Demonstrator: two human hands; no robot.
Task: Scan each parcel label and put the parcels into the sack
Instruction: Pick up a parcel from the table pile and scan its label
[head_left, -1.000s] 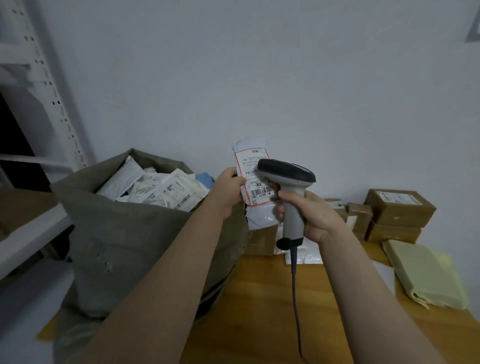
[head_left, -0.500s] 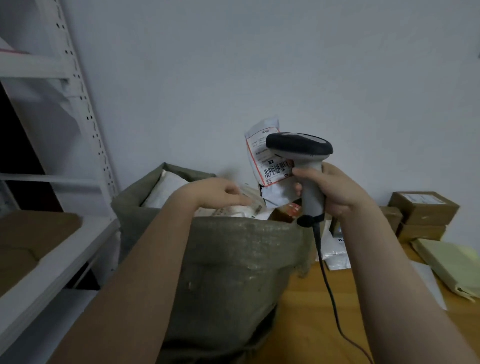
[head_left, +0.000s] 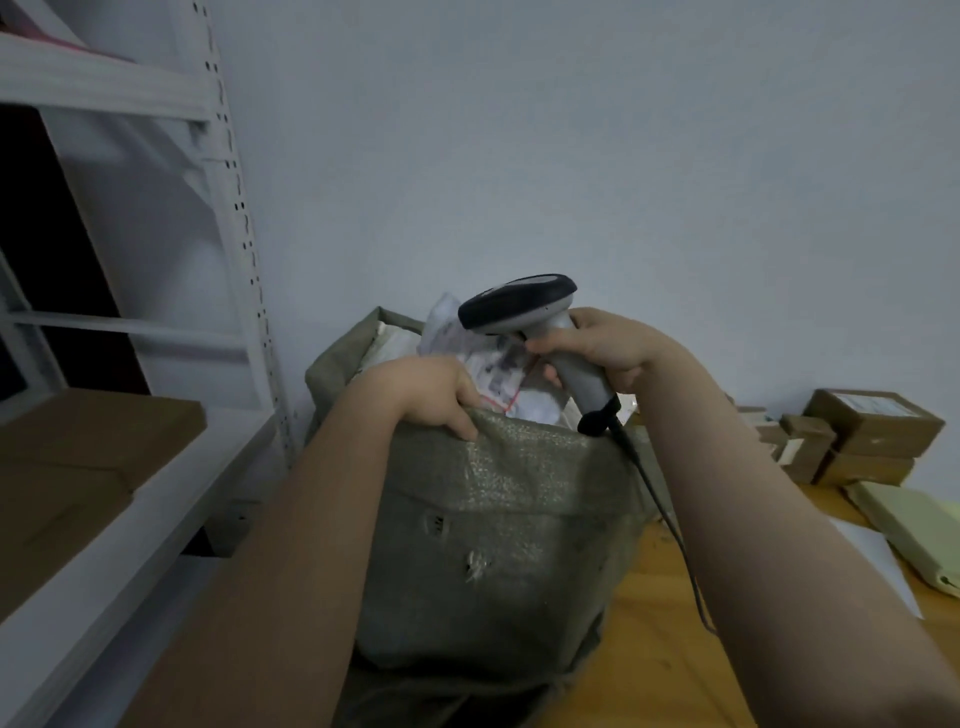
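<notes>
A grey-green woven sack (head_left: 498, 525) stands in the middle, stuffed with white parcels. My left hand (head_left: 431, 397) grips its near rim, fingers curled over the edge. My right hand (head_left: 610, 348) holds the grey barcode scanner (head_left: 519, 304) by its handle above the sack's mouth, and the cable hangs down to the right. A white parcel (head_left: 493, 366) with a red-bordered label lies blurred at the sack's opening, just under the scanner head. I cannot tell whether any finger still touches it.
A white metal shelf rack (head_left: 236, 218) stands at the left with flat cardboard (head_left: 78, 467) on its shelf. On the wooden table (head_left: 649, 654) to the right are brown boxes (head_left: 872, 431), a pale green padded envelope (head_left: 914, 525) and a white sheet (head_left: 872, 561).
My left hand let go of the labelled parcel and took hold of the sack's rim. The parcel dropped from in front of the scanner to the sack's mouth. The view swung left.
</notes>
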